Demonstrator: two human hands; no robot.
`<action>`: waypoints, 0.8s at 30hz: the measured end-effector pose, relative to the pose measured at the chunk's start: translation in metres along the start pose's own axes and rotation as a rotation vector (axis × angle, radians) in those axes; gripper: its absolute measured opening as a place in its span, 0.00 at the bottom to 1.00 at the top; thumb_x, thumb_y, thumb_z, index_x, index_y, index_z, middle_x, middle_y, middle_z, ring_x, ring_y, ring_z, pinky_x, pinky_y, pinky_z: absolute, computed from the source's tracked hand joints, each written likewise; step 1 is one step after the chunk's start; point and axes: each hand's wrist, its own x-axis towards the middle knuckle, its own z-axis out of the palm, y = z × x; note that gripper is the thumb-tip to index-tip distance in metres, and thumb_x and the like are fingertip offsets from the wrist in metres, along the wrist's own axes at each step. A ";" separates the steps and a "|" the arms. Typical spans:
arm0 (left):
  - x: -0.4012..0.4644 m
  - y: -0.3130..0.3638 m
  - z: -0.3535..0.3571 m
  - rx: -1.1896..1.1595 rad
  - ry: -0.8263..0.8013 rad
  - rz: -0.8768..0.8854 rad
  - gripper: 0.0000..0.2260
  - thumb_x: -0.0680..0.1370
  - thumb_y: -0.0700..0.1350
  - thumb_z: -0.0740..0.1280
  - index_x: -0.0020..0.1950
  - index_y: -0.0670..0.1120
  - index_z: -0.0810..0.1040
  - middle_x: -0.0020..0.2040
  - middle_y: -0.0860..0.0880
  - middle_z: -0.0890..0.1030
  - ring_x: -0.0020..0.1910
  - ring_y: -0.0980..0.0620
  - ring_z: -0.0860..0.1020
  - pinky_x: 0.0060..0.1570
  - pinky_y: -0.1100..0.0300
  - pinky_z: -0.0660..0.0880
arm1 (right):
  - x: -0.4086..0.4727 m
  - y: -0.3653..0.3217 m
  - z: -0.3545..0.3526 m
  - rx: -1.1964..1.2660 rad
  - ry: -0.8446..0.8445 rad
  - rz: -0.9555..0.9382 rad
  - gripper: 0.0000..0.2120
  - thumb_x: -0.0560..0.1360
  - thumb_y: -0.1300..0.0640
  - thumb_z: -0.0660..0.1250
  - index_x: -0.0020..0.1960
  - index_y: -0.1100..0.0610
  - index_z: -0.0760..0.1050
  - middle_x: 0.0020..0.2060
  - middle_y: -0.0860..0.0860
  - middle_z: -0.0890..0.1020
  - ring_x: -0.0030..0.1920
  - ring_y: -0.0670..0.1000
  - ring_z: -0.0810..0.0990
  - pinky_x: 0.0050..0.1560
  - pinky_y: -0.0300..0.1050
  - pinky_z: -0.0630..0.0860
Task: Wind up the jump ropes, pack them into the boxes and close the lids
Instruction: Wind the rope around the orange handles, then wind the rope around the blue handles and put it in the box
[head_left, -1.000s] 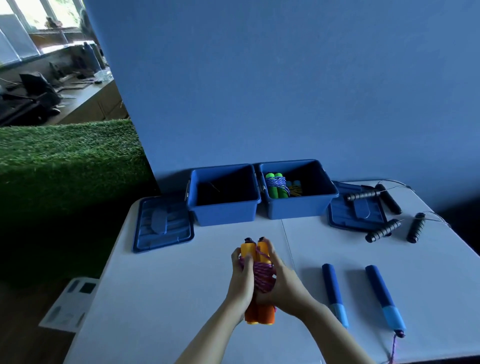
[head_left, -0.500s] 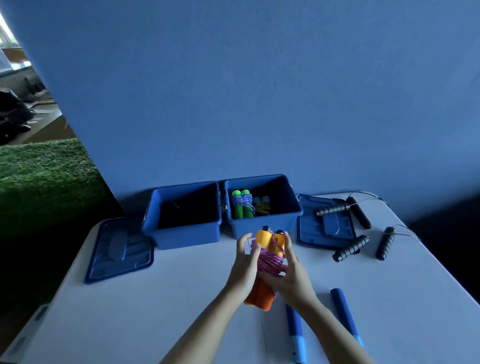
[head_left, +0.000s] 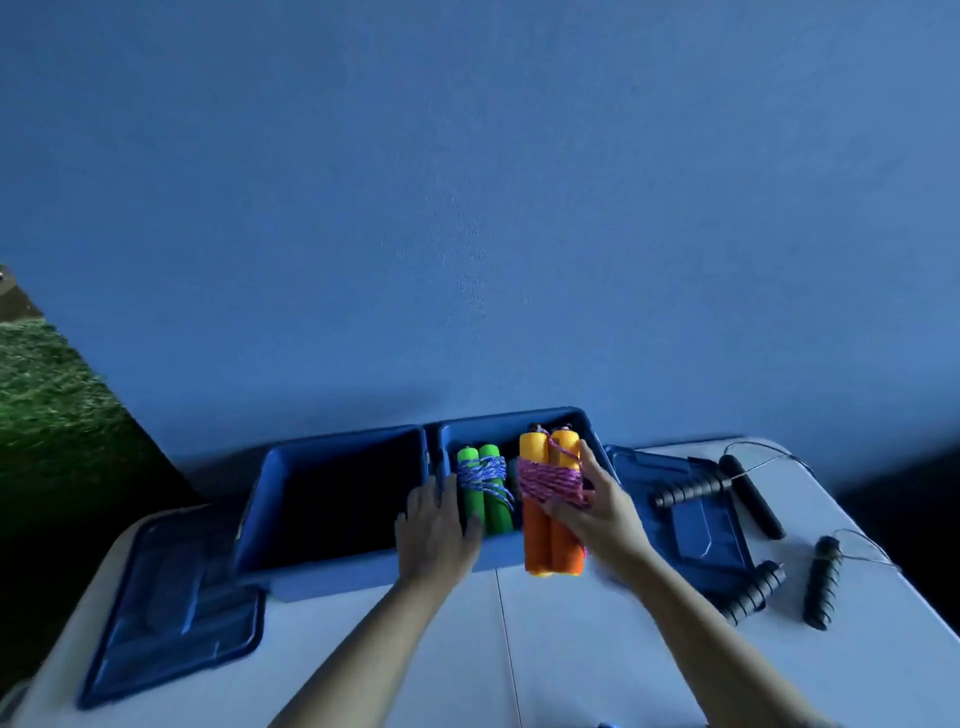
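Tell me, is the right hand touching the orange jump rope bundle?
Touching. The head view shows the right hand wrapped around the wound orange jump rope, fingers over its pink cord, holding it up above the right box.

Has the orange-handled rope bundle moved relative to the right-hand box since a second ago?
Yes. The orange-handled rope bundle went forward from above the table to the right-hand box, beside the green-handled bundle.

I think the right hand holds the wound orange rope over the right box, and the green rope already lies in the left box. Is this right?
One detail is wrong: the green rope lies in the right box, not the left box. The head view shows it there, with the right hand holding the wound orange rope over that same box.
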 end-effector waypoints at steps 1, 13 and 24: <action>0.011 -0.002 0.005 0.023 -0.040 -0.007 0.29 0.79 0.58 0.57 0.77 0.46 0.57 0.75 0.45 0.61 0.73 0.46 0.61 0.65 0.49 0.66 | 0.015 -0.003 0.000 -0.019 -0.002 0.006 0.35 0.66 0.54 0.73 0.69 0.40 0.63 0.53 0.51 0.80 0.50 0.51 0.80 0.51 0.44 0.76; 0.039 -0.013 0.051 -0.013 -0.012 0.041 0.33 0.73 0.57 0.55 0.70 0.36 0.71 0.71 0.40 0.71 0.68 0.42 0.73 0.55 0.42 0.77 | 0.108 0.044 0.038 -0.177 -0.188 0.196 0.37 0.67 0.54 0.75 0.72 0.45 0.63 0.49 0.50 0.81 0.48 0.48 0.78 0.50 0.42 0.72; 0.041 -0.016 0.062 -0.067 0.029 0.063 0.33 0.73 0.57 0.55 0.72 0.39 0.70 0.73 0.40 0.68 0.71 0.43 0.69 0.53 0.46 0.79 | 0.106 0.049 0.061 -0.492 -0.251 0.235 0.53 0.65 0.43 0.76 0.77 0.55 0.47 0.62 0.59 0.75 0.63 0.58 0.73 0.59 0.43 0.69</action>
